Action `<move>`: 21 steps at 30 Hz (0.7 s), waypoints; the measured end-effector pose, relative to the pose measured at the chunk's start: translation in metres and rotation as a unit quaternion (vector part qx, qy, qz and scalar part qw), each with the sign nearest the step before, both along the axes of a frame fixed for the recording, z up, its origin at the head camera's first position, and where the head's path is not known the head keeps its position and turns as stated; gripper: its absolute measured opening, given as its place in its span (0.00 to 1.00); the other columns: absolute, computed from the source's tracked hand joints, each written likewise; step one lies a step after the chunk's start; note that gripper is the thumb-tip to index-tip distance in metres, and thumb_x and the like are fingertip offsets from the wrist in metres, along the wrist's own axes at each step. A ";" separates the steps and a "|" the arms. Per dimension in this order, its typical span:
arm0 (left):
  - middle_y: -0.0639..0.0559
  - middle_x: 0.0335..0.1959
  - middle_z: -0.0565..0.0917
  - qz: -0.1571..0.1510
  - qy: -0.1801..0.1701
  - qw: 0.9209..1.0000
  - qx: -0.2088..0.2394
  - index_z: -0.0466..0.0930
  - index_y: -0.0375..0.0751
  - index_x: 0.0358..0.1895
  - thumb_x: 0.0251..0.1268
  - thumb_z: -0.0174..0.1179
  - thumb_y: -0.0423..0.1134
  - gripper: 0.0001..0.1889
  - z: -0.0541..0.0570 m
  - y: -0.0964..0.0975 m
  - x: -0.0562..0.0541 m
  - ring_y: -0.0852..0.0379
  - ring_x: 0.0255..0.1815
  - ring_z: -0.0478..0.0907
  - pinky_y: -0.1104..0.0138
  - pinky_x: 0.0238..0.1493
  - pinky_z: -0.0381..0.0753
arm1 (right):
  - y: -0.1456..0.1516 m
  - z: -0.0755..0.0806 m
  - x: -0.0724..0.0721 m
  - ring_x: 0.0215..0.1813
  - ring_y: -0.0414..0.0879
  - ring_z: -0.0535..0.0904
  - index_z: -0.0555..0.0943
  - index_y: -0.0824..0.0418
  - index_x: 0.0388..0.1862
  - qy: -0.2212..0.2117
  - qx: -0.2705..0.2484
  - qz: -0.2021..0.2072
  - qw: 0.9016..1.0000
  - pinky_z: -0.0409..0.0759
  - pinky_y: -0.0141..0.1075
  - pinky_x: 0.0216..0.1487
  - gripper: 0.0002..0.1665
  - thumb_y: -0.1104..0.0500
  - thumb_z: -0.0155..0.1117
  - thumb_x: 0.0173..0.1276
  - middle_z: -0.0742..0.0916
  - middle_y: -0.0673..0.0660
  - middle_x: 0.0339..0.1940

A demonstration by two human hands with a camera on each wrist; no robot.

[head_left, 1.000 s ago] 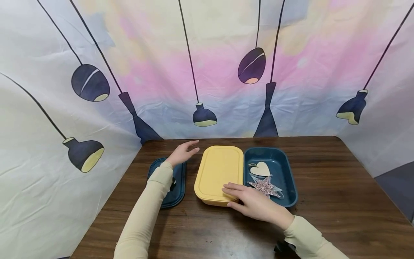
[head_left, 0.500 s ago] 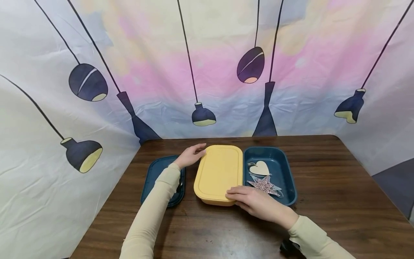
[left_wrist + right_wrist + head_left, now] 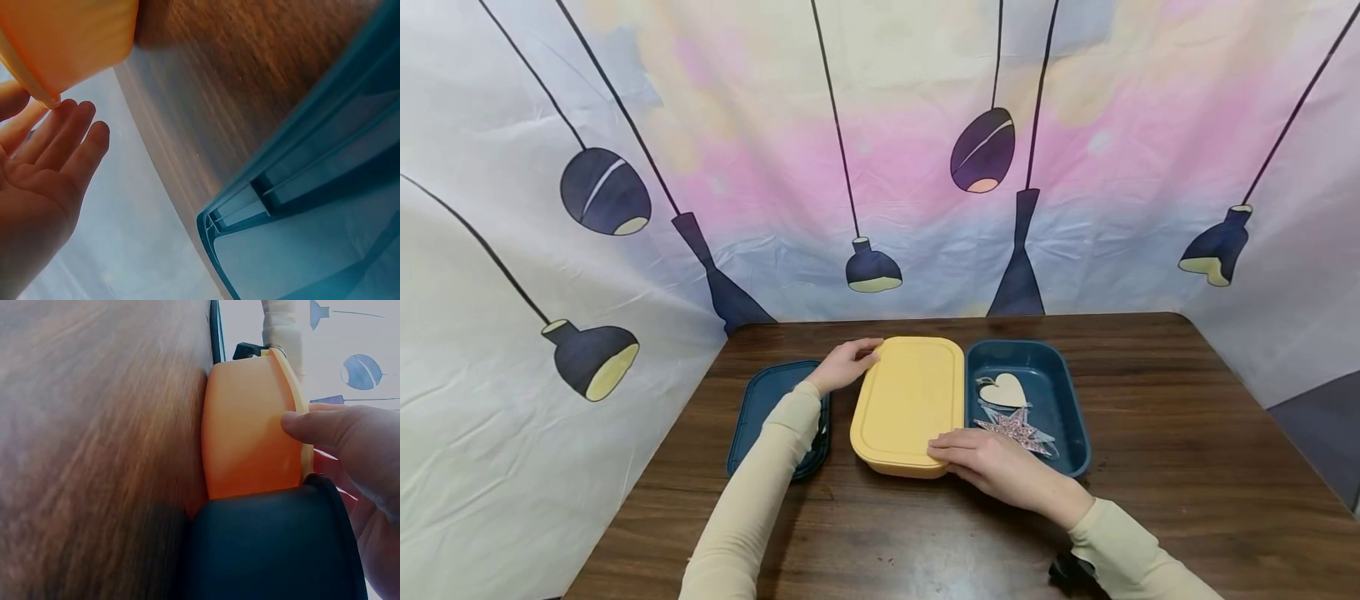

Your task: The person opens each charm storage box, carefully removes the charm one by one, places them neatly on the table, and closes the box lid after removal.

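Observation:
A yellow lidded storage box (image 3: 910,400) sits on the table, its lid (image 3: 917,375) in place on top. With thumb and fingers my left hand (image 3: 844,367) holds the lid's rim at the far left corner; in the left wrist view the other fingers (image 3: 87,147) spread loosely below it. At the near right corner, my right hand (image 3: 992,467) grips the box, fingers over the lid and thumb (image 3: 303,425) against the side wall below the rim. Close against the box on the right stands an uncovered dark blue box (image 3: 1063,408).
Inside the blue box lie a cream heart ornament (image 3: 1004,392) and a glittery pink star (image 3: 1013,427). A dark blue lid (image 3: 767,400) lies left of the yellow box, partly under my left forearm. Behind the wooden table (image 3: 880,542) hangs a lamp-patterned cloth (image 3: 775,167).
My left hand has moved right from over the blue lid to the yellow box's far left corner. My right hand has shifted slightly and closed on the near right corner.

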State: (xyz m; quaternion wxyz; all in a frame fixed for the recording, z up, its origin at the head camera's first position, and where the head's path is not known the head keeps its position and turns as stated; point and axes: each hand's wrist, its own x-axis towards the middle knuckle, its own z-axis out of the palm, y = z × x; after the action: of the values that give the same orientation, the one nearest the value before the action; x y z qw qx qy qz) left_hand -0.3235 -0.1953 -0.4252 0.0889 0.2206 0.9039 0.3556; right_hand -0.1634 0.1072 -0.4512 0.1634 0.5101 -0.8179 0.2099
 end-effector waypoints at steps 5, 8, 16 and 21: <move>0.43 0.72 0.71 0.008 0.004 1.000 -0.002 0.66 0.43 0.76 0.82 0.51 0.44 0.25 0.000 -0.001 0.002 0.42 0.70 0.69 0.50 0.66 0.71 | 0.002 -0.001 -0.001 0.62 0.47 0.81 0.84 0.59 0.61 0.013 0.001 0.002 1.000 0.80 0.45 0.60 0.22 0.64 0.70 0.68 0.86 0.54 0.59; 0.43 0.72 0.71 0.010 0.004 1.000 0.000 0.67 0.43 0.76 0.81 0.51 0.44 0.25 -0.001 -0.001 0.003 0.42 0.70 0.69 0.49 0.67 0.71 | 0.004 0.000 -0.001 0.61 0.47 0.81 0.84 0.59 0.61 0.017 0.004 0.002 1.000 0.80 0.45 0.59 0.22 0.64 0.70 0.68 0.86 0.54 0.59; 0.42 0.71 0.73 0.015 0.004 1.000 0.005 0.67 0.42 0.75 0.81 0.51 0.44 0.25 -0.001 0.000 0.003 0.44 0.69 0.71 0.50 0.65 0.73 | 0.011 0.000 -0.005 0.61 0.48 0.82 0.84 0.60 0.61 0.027 0.005 0.017 0.999 0.81 0.45 0.58 0.24 0.67 0.71 0.65 0.87 0.53 0.58; 0.43 0.70 0.74 0.017 -0.007 1.000 0.015 0.68 0.42 0.75 0.81 0.51 0.44 0.25 -0.001 -0.001 0.003 0.45 0.68 0.72 0.52 0.64 0.74 | 0.015 0.001 -0.007 0.62 0.47 0.81 0.83 0.60 0.62 0.025 0.008 0.029 0.999 0.80 0.44 0.59 0.26 0.69 0.72 0.64 0.87 0.52 0.59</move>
State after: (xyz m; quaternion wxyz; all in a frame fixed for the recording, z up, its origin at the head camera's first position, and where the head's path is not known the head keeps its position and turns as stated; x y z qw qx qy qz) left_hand -0.3203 -0.1962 -0.4257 0.0860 0.2040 0.9016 0.3717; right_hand -0.1700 0.1217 -0.4505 0.1735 0.5402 -0.8001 0.1947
